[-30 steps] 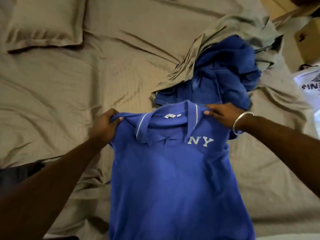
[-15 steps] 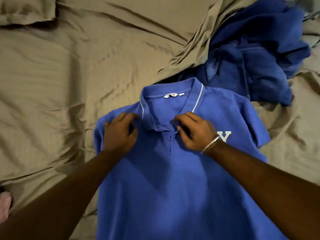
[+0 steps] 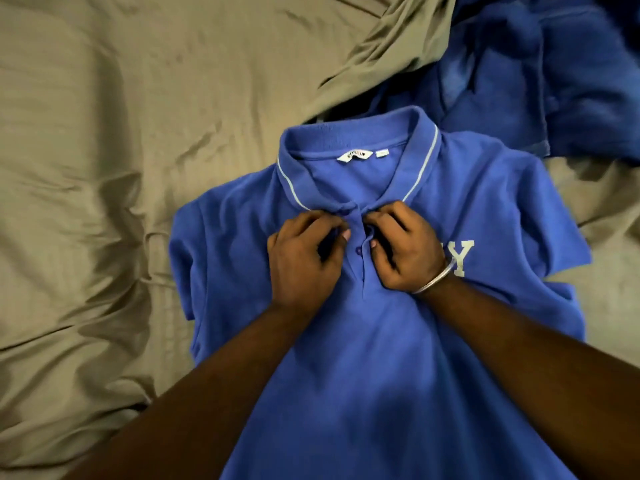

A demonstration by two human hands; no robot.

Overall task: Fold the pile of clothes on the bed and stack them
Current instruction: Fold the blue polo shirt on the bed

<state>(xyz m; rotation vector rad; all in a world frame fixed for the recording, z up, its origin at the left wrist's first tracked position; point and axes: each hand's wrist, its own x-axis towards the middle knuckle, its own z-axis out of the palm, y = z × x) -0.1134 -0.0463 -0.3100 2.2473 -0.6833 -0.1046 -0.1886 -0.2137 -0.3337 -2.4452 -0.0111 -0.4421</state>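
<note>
A blue polo shirt [image 3: 388,358] with a white-trimmed collar and white letters on the chest lies face up on the bed. My left hand [image 3: 304,258] pinches the left edge of the button placket just below the collar. My right hand [image 3: 405,251], with a metal bangle at the wrist, pinches the right edge of the placket. One button shows between the two hands. A rumpled heap of darker blue clothes [image 3: 540,74] lies beyond the shirt at the upper right.
The olive-tan bed sheet [image 3: 121,168] is wrinkled and spreads to the left and above the shirt. A bunched fold of the same sheet [image 3: 391,39] rises beside the blue heap.
The shirt went from being held up by its shoulders to lying flat. Both hands moved inward to the placket below the collar and now pinch it. The view moved closer.
</note>
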